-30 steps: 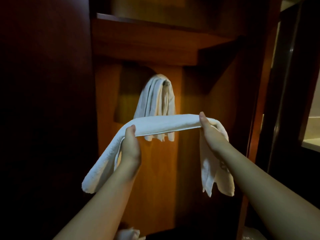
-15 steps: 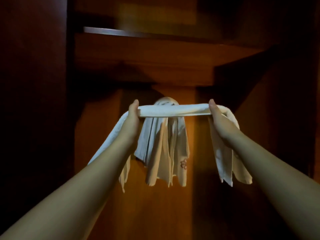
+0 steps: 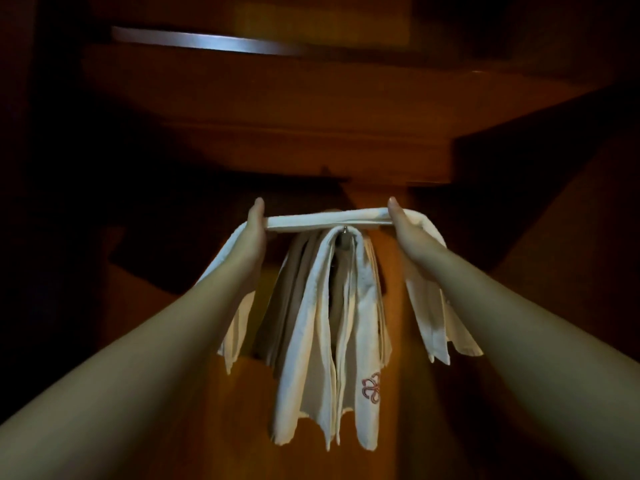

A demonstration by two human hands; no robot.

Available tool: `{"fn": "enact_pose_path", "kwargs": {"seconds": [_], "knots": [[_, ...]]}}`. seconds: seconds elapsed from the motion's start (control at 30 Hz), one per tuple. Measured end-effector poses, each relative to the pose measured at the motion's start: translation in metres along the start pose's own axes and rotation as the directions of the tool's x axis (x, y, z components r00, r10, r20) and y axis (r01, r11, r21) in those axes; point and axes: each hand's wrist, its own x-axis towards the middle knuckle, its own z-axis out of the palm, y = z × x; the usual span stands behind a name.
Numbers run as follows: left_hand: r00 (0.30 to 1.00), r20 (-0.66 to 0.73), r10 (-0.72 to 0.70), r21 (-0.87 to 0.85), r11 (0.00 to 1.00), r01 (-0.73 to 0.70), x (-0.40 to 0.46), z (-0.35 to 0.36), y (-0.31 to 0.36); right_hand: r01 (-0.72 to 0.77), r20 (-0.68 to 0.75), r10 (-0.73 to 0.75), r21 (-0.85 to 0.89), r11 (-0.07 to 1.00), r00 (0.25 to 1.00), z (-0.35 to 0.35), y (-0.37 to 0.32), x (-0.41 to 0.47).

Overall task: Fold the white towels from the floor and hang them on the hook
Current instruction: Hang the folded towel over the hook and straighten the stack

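Currently, working from left to right across the frame, I see the left hand (image 3: 252, 227) left of centre, thumb on top, gripping the folded towel (image 3: 325, 220). That towel's left tail hangs down behind the left forearm toward the lower left of centre. Between the hands the towel is stretched into a flat, taut, near-horizontal band.

At centre, just under the band, the metal tip of the hook (image 3: 345, 231) is visible. I cannot tell whether the band touches the tip or sits just in front of it. The hung towels (image 3: 322, 327) are draped over the hook and fall to the lower centre; one bears a pink emblem (image 3: 371, 388) near its lower right corner.

Right of centre, the right hand (image 3: 403, 226) grips the other end of the band, thumb on top, and the right tail hangs down beyond the right forearm. A wooden shelf (image 3: 263, 98) spans the upper frame above the hook, against a wooden panel (image 3: 214, 427).

Progress assessment: several towels are on the hook, so I judge part of the task complete. The held towel is folded but not yet hung. Remaining step: lay the band's midpoint over the hook tip and let go with both hands. The floor is out of view, so I cannot tell whether more towels remain.
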Motion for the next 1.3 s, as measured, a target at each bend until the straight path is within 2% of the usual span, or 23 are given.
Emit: {"fn": "enact_pose_path", "kwargs": {"seconds": [0.07,0.13,0.23,0.3,0.4,0.43,0.5,0.6,0.77,0.9,1.0,1.07,1.2,1.3], "knots": [[1.000,0.019,0.020,0.012,1.000,-0.020,0.001,-0.004,-0.016,0.024,0.073,-0.026,0.030,0.999,0.997,0.007,0.013,0.002],[0.999,0.050,0.021,0.008,1.000,-0.022,0.000,-0.006,-0.030,0.064,0.075,-0.069,0.066,0.996,0.995,0.012,0.022,0.003],[0.993,0.110,-0.041,-0.034,0.998,0.045,-0.004,-0.005,-0.039,0.047,0.061,-0.056,0.145,0.988,0.997,0.017,0.030,0.003],[0.990,0.139,-0.036,-0.071,0.996,0.046,-0.007,-0.001,-0.039,0.009,-0.029,-0.003,0.214,0.977,1.000,0.018,0.032,0.007],[0.987,0.155,-0.045,-0.117,0.991,0.064,-0.009,0.005,-0.039,-0.030,-0.257,0.114,0.309,0.951,0.960,0.015,0.040,0.010],[0.983,0.170,-0.067,-0.123,0.988,0.089,-0.010,0.007,-0.041,-0.049,-0.268,0.153,0.357,0.933,0.951,0.014,0.044,0.010],[0.976,0.201,-0.084,-0.125,0.986,0.111,-0.013,0.007,-0.048,-0.116,-0.185,0.207,0.411,0.904,0.961,0.017,0.051,0.008],[0.973,0.219,-0.073,-0.093,0.991,0.095,-0.024,0.004,-0.063,-0.203,-0.042,0.231,0.339,0.919,0.972,0.023,0.067,-0.007],[0.978,0.117,-0.171,0.071,0.984,0.163,-0.055,0.005,-0.089,-0.124,0.169,0.101,0.132,0.984,0.980,0.031,0.095,-0.049],[0.963,0.094,-0.254,0.208,0.951,0.230,-0.085,-0.004,-0.107,-0.079,0.283,0.042,0.122,0.989,0.958,0.041,0.107,-0.080],[0.939,0.109,-0.326,0.282,0.916,0.286,-0.110,-0.010,-0.119,-0.100,0.318,0.078,0.051,0.994,0.945,0.046,0.111,-0.101],[0.921,0.037,-0.387,0.298,0.884,0.360,-0.125,-0.009,-0.121,-0.128,0.302,0.121,0.003,0.992,0.945,0.047,0.113,-0.116],[0.903,-0.014,-0.430,0.489,0.785,0.382,-0.149,-0.024,-0.134,-0.158,0.271,0.165,-0.048,0.986,0.948,0.047,0.114,-0.156],[0.853,-0.057,-0.519,0.601,0.665,0.444,-0.179,-0.053,-0.135,-0.203,0.299,0.231,-0.123,0.971,0.926,0.042,0.112,-0.195]]}}
